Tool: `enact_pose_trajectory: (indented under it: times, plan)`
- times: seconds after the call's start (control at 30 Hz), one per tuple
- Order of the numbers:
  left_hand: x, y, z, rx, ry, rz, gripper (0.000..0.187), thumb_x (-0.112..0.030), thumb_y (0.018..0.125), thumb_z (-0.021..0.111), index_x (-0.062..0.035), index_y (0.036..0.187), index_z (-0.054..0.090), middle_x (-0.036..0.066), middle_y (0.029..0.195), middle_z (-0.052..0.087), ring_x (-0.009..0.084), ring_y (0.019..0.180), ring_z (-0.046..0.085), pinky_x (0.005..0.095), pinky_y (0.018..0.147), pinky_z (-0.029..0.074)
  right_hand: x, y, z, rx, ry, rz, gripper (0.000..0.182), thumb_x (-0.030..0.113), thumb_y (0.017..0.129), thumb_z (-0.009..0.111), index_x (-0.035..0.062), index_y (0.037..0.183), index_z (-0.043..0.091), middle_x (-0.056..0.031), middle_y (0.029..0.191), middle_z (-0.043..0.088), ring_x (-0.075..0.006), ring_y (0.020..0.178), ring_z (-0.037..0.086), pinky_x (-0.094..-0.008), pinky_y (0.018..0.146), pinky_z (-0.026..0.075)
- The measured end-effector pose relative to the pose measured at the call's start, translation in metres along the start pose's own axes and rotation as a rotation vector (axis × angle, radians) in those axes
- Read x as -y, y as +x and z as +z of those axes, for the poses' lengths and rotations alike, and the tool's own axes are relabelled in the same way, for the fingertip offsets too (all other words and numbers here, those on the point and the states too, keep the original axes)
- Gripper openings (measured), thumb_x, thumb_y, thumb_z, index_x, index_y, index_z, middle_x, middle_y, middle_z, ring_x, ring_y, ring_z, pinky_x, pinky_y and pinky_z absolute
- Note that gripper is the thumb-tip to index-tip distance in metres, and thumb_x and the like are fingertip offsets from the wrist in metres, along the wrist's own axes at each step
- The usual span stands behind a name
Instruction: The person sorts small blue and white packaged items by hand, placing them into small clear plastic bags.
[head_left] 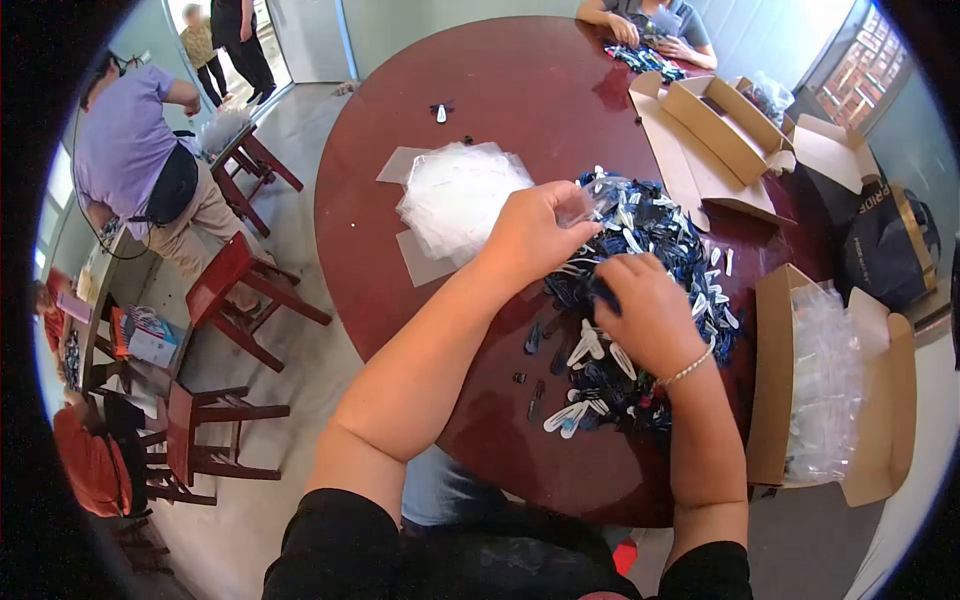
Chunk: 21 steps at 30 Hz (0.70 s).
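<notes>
A large pile of snap hair clips (pixel 655 225), in dark blue, black and white, lies on the round dark red table (pixel 400 110). At the pile's left edge my left hand (pixel 540 235) pinches a small clear plastic bag (pixel 575 205) between thumb and fingers. My right hand (pixel 650 310), with a beaded bracelet at the wrist, is over the pile, its fingers curled round dark hair clips (pixel 605 292); how many cannot be seen. To the left of my left hand sits a heap of clear plastic bags (pixel 460 195).
An open cardboard box (pixel 775 390) of filled clear bags stands at the right. More cardboard boxes (pixel 720 130) lie at the back right. A person (pixel 690 30) sits across the table. Wooden stools (pixel 225 285) and another person (pixel 130 140) are on the left.
</notes>
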<state>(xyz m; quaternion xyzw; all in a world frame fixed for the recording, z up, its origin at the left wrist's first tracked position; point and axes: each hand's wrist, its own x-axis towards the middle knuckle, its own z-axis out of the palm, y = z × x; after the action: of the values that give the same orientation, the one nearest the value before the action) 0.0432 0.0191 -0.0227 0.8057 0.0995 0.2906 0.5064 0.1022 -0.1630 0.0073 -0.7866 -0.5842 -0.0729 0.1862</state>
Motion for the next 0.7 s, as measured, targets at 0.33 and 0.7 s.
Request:
enact_pose_trajectory:
  times: [0.33, 0.7]
  plan:
    - [0.006, 0.000, 0.003, 0.009, 0.018, 0.031, 0.025, -0.018, 0.076, 0.076, -0.0014, 0.092, 0.067, 0.013, 0.083, 0.069, 0.0219, 0.075, 0.066, 0.0326, 0.071, 0.051, -0.071, -0.005, -0.027, -0.300, 0.204, 0.167, 0.014, 0.007, 0.086, 0.064, 0.0003, 0.098, 0.069, -0.0091, 0.082, 0.069, -0.0132, 0.070, 0.062, -0.0261, 0.064, 0.049]
    - [0.016, 0.000, 0.009, 0.043, -0.032, 0.068, 0.022, -0.017, 0.076, 0.076, -0.0016, 0.088, 0.065, 0.011, 0.080, 0.069, 0.0186, 0.073, 0.064, 0.0313, 0.069, 0.050, -0.074, -0.007, -0.033, -0.151, 0.476, 0.361, 0.014, 0.009, 0.088, 0.063, -0.0011, 0.097, 0.067, -0.0069, 0.086, 0.070, -0.0142, 0.075, 0.068, -0.0242, 0.059, 0.049]
